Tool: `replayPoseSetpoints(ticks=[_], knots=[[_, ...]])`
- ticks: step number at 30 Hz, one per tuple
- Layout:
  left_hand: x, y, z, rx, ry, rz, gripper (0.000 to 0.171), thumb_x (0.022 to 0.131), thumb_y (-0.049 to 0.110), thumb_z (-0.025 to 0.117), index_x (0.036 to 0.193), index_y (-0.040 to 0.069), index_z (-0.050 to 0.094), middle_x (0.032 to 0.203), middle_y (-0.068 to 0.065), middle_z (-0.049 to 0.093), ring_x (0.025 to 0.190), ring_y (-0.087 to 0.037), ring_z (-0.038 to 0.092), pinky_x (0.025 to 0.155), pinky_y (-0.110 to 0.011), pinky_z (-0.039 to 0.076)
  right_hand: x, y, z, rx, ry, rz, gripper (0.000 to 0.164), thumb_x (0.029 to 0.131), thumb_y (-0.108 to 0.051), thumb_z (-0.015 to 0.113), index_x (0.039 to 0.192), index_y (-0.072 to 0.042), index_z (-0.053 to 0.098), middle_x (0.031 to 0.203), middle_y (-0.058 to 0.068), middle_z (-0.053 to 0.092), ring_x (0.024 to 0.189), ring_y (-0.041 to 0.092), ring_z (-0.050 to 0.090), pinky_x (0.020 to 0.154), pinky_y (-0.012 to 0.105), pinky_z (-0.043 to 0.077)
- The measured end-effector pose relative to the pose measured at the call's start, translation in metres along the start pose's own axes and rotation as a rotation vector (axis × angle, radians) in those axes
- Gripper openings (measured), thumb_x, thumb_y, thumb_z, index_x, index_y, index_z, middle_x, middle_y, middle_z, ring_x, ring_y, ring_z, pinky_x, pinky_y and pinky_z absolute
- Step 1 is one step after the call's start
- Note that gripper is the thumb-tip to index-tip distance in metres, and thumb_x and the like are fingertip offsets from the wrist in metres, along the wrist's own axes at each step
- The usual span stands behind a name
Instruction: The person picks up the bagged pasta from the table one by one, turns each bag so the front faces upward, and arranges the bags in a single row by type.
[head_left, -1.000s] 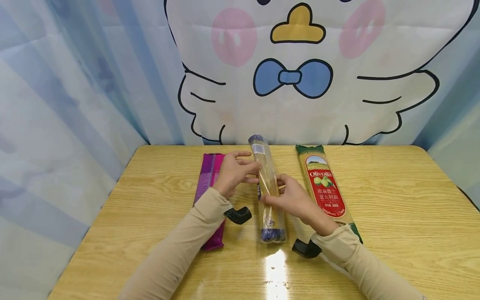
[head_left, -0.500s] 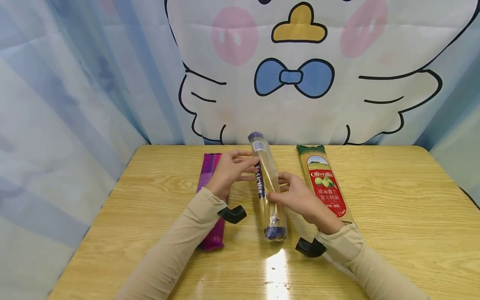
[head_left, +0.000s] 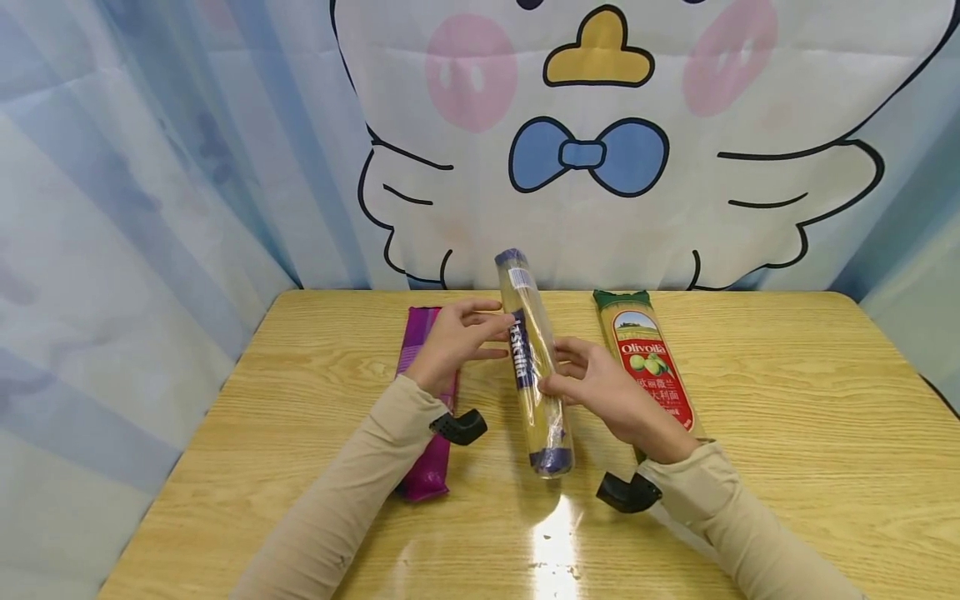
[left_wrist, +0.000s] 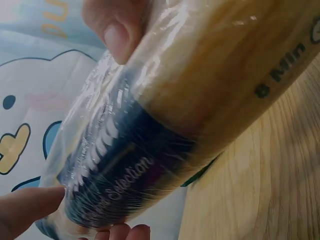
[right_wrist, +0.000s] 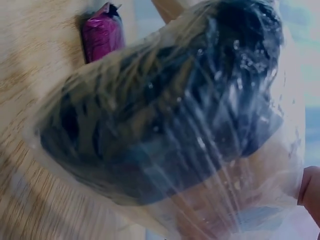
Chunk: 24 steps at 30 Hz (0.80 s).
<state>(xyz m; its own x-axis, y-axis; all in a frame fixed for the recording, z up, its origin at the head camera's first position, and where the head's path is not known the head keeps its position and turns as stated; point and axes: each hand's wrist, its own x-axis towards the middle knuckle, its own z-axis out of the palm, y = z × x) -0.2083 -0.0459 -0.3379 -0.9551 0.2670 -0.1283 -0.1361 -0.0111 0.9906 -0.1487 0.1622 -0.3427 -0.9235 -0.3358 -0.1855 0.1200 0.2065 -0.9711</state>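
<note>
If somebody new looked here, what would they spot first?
Probably the white cartoon character with a blue bow tie, on the cloth behind the table. Next, the clear package, held between the left hand and right hand. A purple packet lies left of it, a red-labelled packet right.

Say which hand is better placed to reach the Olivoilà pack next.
Right, probably: the right grip, though holding the clear pack, is nearer the Olivoilà pack; the left grip is on the clear pack's opposite side.
</note>
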Motion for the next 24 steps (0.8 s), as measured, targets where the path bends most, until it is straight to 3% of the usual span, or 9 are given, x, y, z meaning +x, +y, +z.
replayPoseSetpoints(ticks=[9,14,19,24], knots=[[0.003,-0.003,0.004,-0.061,-0.032,-0.068,0.058,0.094,0.021,0.07,0.141,-0.002,0.046,0.128,-0.022,0.061,0.113,-0.035,0.065,0.085,-0.041,0.061,-0.001,0.0,-0.003,0.022,-0.029,-0.029,0.07,0.089,-0.011,0.062,0.151,0.003,0.03,0.141,0.024,0.048,0.125,0.03,0.054,0.095,0.037,0.052],[0.004,-0.006,0.004,-0.112,-0.003,-0.115,0.06,0.091,0.022,0.073,0.139,-0.002,0.048,0.124,-0.022,0.065,0.109,-0.035,0.068,0.082,-0.041,0.062,0.0,0.003,-0.004,0.012,-0.057,-0.031,0.072,0.089,-0.013,0.062,0.151,0.004,0.031,0.143,0.024,0.047,0.129,0.033,0.051,0.099,0.041,0.05],[0.004,-0.008,0.006,-0.167,0.047,-0.114,0.057,0.087,0.018,0.076,0.135,0.0,0.053,0.12,-0.021,0.067,0.103,-0.033,0.07,0.079,-0.041,0.062,0.002,0.005,-0.006,0.002,-0.104,-0.045,0.073,0.091,-0.014,0.062,0.152,0.004,0.027,0.148,0.025,0.042,0.134,0.037,0.047,0.103,0.044,0.049],[0.004,-0.007,0.012,-0.187,0.079,-0.08,0.051,0.084,0.011,0.077,0.13,0.002,0.059,0.113,-0.022,0.07,0.093,-0.028,0.073,0.076,-0.041,0.063,0.005,0.01,-0.007,-0.062,-0.102,-0.035,0.075,0.093,-0.019,0.067,0.152,0.004,0.026,0.142,0.024,0.048,0.128,0.034,0.052,0.1,0.04,0.051]])
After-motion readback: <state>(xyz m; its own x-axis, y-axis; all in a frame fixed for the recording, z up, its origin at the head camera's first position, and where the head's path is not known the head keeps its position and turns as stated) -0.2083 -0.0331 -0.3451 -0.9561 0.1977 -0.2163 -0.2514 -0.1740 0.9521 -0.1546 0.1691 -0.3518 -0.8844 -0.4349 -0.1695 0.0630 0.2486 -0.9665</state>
